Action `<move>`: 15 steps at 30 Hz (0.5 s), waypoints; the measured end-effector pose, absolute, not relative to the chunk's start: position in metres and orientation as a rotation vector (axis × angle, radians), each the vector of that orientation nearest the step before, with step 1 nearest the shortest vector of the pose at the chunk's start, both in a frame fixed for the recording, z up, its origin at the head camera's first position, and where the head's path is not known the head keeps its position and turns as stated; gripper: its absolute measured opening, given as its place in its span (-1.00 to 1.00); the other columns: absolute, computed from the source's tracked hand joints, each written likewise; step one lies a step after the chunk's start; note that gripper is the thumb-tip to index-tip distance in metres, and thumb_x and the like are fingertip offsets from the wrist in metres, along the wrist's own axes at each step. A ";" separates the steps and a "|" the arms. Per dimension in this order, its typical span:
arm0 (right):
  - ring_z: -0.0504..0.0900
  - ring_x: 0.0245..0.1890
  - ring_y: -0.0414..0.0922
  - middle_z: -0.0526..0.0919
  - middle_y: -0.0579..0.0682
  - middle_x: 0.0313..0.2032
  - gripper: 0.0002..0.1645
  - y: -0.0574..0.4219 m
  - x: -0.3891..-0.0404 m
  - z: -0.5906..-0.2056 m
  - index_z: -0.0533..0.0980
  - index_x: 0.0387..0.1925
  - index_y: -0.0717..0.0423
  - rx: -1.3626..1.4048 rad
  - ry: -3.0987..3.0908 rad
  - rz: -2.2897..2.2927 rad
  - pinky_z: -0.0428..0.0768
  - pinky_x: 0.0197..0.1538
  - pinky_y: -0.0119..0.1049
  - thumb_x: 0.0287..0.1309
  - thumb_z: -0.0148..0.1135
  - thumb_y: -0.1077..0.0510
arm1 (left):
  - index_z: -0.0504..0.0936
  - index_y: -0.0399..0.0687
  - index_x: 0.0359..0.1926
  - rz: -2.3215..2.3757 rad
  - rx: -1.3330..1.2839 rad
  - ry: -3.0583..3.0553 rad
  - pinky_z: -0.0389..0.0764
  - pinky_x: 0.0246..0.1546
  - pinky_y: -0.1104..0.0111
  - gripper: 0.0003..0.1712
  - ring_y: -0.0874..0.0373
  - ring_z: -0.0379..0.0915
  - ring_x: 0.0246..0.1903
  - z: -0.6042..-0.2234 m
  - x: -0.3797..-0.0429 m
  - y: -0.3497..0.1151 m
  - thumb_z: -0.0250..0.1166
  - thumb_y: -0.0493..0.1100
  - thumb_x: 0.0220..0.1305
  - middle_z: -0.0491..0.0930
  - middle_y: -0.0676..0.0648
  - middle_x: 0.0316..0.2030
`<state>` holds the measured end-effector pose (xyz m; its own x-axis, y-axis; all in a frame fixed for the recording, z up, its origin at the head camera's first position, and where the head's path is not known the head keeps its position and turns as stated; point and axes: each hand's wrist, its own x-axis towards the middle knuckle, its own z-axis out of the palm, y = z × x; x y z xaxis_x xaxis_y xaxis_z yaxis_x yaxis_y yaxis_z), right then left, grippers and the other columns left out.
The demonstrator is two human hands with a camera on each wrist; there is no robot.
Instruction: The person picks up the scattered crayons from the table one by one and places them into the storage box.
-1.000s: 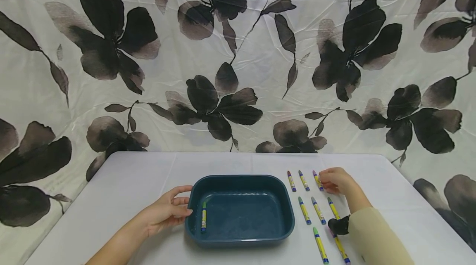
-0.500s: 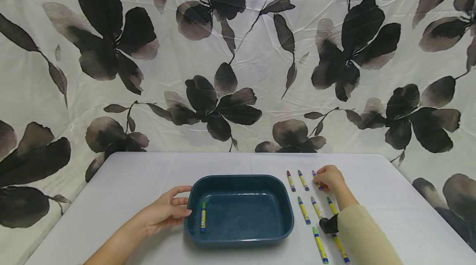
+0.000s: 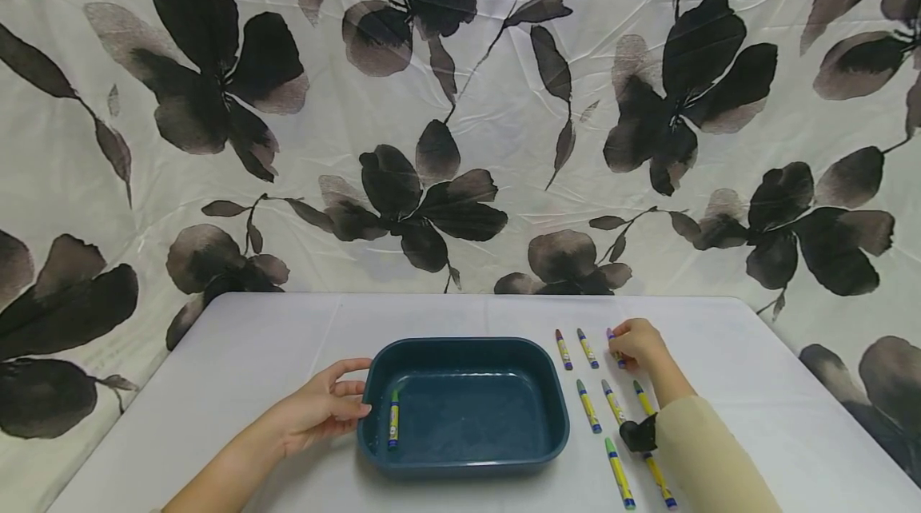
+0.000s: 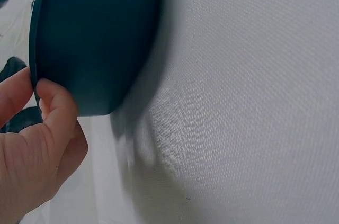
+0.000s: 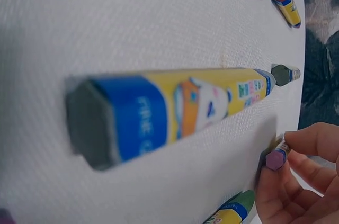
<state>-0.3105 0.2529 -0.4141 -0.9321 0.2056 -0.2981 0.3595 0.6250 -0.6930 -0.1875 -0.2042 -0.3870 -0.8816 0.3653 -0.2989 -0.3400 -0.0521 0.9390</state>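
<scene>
My left hand (image 3: 324, 409) holds the left rim of a dark teal tray (image 3: 460, 467), and the left wrist view shows its fingers on both sides of the rim. Inside the tray, near its left wall, lies one green crayon (image 3: 393, 421). My right hand (image 3: 639, 343) pinches a purple crayon (image 5: 276, 159) at the far end of the crayon rows. Thumb and fingers cover part of that crayon. Close to the right wrist camera lies a grey crayon (image 5: 201, 105) with a yellow and blue wrapper.
Right of the tray, several crayons lie in rows, among them a red-brown one (image 3: 564, 351), a dark green one (image 3: 588, 407) and a light green one (image 3: 620, 475). The sleeve (image 3: 712, 449) partly covers others. Behind the white table (image 3: 288, 329) hangs a floral cloth (image 3: 460, 137).
My right hand has moved a little left onto the purple crayon and its fingers have come together on it. The left hand and the tray have stayed put.
</scene>
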 end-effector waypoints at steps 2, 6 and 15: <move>0.43 -0.56 -0.13 0.46 0.11 -0.44 -0.69 0.255 -0.312 -0.416 0.42 -0.14 0.38 0.478 2.633 -1.218 0.51 -0.53 -0.38 0.05 0.18 0.33 | -0.12 -0.27 0.38 1.983 0.031 1.756 0.54 -0.30 0.40 -0.09 0.17 0.46 -0.31 -0.387 -0.187 -0.204 0.19 -0.51 0.10 0.36 -0.15 -0.16; 0.44 -0.51 -0.12 0.46 0.11 -0.44 -0.67 0.257 -0.312 -0.415 0.41 -0.09 0.39 0.498 2.581 -1.262 0.54 -0.49 -0.37 0.08 0.15 0.32 | -0.13 -0.27 0.38 1.977 0.036 1.762 0.54 -0.29 0.39 -0.08 0.16 0.45 -0.31 -0.387 -0.187 -0.204 0.20 -0.51 0.10 0.35 -0.16 -0.14; 0.43 -0.45 -0.10 0.46 0.10 -0.40 -0.58 0.257 -0.307 -0.408 0.36 0.01 0.38 0.527 2.499 -1.344 0.55 -0.43 -0.38 0.10 0.13 0.29 | -0.12 -0.25 0.38 1.971 0.023 1.771 0.53 -0.27 0.36 -0.09 0.13 0.43 -0.27 -0.388 -0.188 -0.204 0.19 -0.50 0.11 0.33 -0.21 -0.08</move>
<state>-0.3066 0.2572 -0.4077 -0.9020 0.1936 -0.3858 0.4286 0.5077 -0.7474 -0.1878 -0.2035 -0.3876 -0.8813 0.3624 -0.3033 -0.3401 -0.0408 0.9395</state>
